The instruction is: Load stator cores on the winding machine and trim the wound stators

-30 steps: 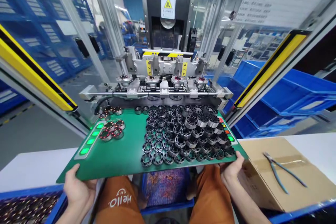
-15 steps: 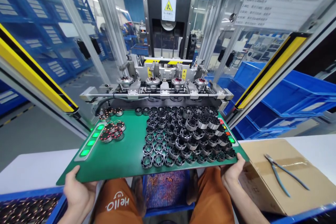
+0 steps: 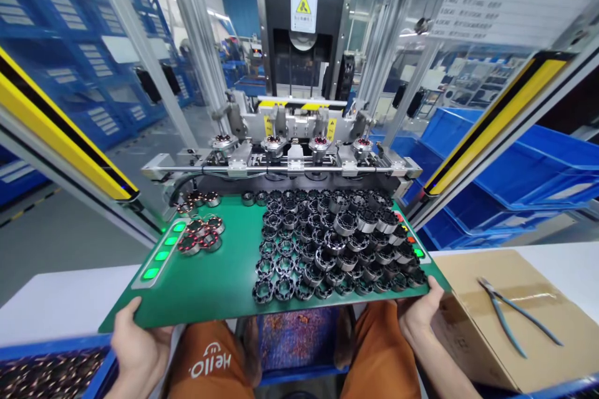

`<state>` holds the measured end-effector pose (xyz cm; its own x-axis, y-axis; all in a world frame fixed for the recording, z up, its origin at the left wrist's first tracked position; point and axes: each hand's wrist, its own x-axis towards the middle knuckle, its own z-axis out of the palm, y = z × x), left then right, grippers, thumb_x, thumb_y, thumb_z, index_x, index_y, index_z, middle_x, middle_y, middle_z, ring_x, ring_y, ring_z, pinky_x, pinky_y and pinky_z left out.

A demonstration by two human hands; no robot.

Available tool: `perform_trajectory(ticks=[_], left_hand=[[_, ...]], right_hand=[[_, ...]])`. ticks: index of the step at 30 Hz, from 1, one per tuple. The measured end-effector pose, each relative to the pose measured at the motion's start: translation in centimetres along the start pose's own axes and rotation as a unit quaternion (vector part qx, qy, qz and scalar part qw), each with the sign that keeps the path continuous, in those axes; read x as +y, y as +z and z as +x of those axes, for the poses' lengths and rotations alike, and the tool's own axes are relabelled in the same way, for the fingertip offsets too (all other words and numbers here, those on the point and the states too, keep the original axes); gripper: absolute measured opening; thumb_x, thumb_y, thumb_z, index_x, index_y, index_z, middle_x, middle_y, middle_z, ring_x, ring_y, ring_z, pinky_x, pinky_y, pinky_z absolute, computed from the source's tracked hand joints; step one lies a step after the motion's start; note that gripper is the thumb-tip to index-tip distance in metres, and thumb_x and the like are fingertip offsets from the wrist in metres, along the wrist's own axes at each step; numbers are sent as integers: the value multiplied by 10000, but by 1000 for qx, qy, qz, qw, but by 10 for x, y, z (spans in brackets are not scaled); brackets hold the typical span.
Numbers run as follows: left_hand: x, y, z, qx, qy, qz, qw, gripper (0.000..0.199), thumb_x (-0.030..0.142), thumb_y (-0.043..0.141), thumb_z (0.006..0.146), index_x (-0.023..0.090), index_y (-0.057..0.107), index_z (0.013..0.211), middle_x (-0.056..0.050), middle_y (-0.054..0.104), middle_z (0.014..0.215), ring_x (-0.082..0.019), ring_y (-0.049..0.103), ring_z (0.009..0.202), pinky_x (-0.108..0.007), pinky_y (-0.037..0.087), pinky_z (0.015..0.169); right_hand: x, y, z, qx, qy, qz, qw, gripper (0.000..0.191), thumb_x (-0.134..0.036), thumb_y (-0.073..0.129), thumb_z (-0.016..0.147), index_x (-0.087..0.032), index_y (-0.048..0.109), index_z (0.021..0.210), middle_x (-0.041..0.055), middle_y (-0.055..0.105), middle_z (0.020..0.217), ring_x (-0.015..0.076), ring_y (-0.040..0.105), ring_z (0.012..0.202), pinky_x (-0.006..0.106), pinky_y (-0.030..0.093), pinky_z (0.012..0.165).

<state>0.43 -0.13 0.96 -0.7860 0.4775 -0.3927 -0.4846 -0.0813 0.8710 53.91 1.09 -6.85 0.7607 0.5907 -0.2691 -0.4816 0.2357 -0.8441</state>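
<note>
A green board (image 3: 201,293) spans the space in front of the machine (image 3: 294,149). My left hand (image 3: 140,340) grips its front left corner, thumb on top and fingers underneath. At the front right corner, my right hand (image 3: 421,312) holds the board the same way. Many black and silver ring cores (image 3: 285,287) cover the board's right half, some stacked. Several copper-wound cores (image 3: 201,240) lie on its left part. Four round holders on the machine carry wound cores (image 3: 321,142).
Pliers (image 3: 503,315) lie on a cardboard box (image 3: 468,268) at the right. Blue bins (image 3: 515,168) stand behind it. A blue crate (image 3: 56,343) of wound cores is at lower left; another (image 3: 299,377) sits between the legs. Yellow light bars (image 3: 496,128) flank the machine.
The view has shifted slightly, with the box and pliers appearing a little further right and lower. Both hands keep their hold on the board's corners.
</note>
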Motion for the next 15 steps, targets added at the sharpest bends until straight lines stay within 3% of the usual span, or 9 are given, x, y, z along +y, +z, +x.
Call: perform_trajectory(ticks=[15], left_hand=[[1, 1, -1, -2, 10, 9, 1000, 245, 345, 751, 673, 243, 659, 876, 56, 710, 831, -173, 646, 823, -178, 533, 576]], right_hand=[[-1, 1, -1, -3, 8, 26, 1000, 602, -662, 878, 776, -259, 830, 1221, -12, 846, 960, 227, 697, 729, 375, 672, 638]])
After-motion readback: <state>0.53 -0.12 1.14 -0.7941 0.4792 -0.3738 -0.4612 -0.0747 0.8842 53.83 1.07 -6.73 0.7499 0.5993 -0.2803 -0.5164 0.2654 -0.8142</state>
